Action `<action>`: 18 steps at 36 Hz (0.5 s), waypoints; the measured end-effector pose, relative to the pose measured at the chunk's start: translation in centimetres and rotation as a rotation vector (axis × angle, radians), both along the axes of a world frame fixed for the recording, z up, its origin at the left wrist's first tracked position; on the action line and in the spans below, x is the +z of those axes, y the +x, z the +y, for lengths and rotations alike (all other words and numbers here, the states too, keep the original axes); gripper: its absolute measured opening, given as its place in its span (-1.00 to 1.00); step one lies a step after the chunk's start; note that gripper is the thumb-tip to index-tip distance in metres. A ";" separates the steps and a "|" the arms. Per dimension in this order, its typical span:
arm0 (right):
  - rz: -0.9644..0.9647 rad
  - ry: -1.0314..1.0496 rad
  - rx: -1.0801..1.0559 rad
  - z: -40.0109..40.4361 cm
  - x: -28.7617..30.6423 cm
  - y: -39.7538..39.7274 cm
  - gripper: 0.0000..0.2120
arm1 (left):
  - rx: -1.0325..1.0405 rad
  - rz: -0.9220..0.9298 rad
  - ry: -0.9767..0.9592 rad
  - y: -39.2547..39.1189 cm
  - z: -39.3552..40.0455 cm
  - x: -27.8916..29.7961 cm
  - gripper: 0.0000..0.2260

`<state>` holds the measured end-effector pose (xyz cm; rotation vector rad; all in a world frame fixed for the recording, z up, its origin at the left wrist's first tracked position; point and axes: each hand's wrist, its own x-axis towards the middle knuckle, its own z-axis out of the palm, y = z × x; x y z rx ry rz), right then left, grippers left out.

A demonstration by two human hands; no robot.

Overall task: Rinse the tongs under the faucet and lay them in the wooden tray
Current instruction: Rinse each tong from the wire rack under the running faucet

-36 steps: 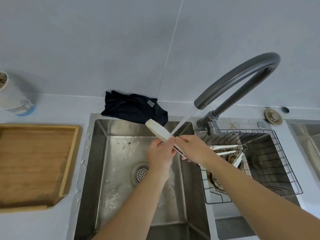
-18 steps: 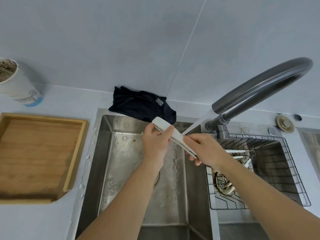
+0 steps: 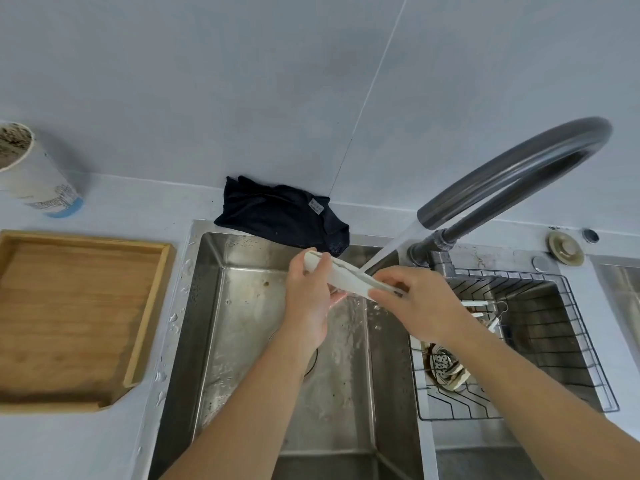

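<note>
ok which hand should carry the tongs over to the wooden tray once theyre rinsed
Probably the left. The left hand already grips the tongs at the end nearer the wooden tray, which sits left of the sink. The right hand would have to cross over.

The sink (image 3: 242, 341) is set in the counter (image 3: 69, 445), with the wooden tray (image 3: 149, 323) placed on the counter to its left. A cup (image 3: 31, 178) is stood far left, behind the tray. A cloth (image 3: 277, 216) is draped over the sink's far rim. The faucet (image 3: 512, 174) is mounted at far right, behind a wire basket (image 3: 588, 358). The tongs (image 3: 346, 277) are held over the sink, between the left hand (image 3: 308, 299) and right hand (image 3: 415, 303).
</note>
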<state>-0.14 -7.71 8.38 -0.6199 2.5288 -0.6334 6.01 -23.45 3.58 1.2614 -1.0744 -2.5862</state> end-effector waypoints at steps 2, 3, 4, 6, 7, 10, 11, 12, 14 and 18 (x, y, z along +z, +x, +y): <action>0.039 0.015 0.011 -0.7 -0.1 0.1 -0.87 | -0.005 0.003 -0.013 0.1 0.0 -0.2 -0.69; 0.046 0.012 0.010 -1.1 -0.2 0.2 -0.87 | 0.005 0.010 -0.012 0.1 -0.1 -0.1 -0.65; 0.051 0.009 0.011 -1.4 -0.3 0.2 -0.86 | 0.020 0.016 -0.008 0.2 -0.3 0.0 -0.64; 0.049 0.003 0.011 -1.9 -0.4 0.2 -0.83 | 0.055 0.017 -0.001 0.2 -0.8 0.2 -0.67; 0.040 -0.009 0.005 -2.0 -0.5 0.1 -0.81 | 0.070 0.015 -0.004 0.2 -1.1 0.2 -0.70; 0.016 -0.055 -0.022 -2.4 -0.5 -0.1 -0.70 | 0.089 0.000 -0.030 0.2 -1.7 0.3 -0.75; 0.012 -0.061 -0.022 -2.5 -0.5 -0.2 -0.67 | 0.095 -0.001 -0.037 0.2 -1.8 0.4 -0.75; 0.006 -0.063 -0.019 -2.7 -0.4 -0.3 -0.66 | 0.103 -0.002 -0.040 0.2 -2.0 0.4 -0.76; -0.005 -0.058 -0.009 -2.9 -0.1 -0.4 -0.66 | 0.119 0.001 -0.031 0.2 -2.2 0.4 -0.77; 0.015 -0.039 0.002 -2.4 0.6 -0.8 -0.75 | 0.093 0.006 0.002 0.2 -1.9 0.5 -0.83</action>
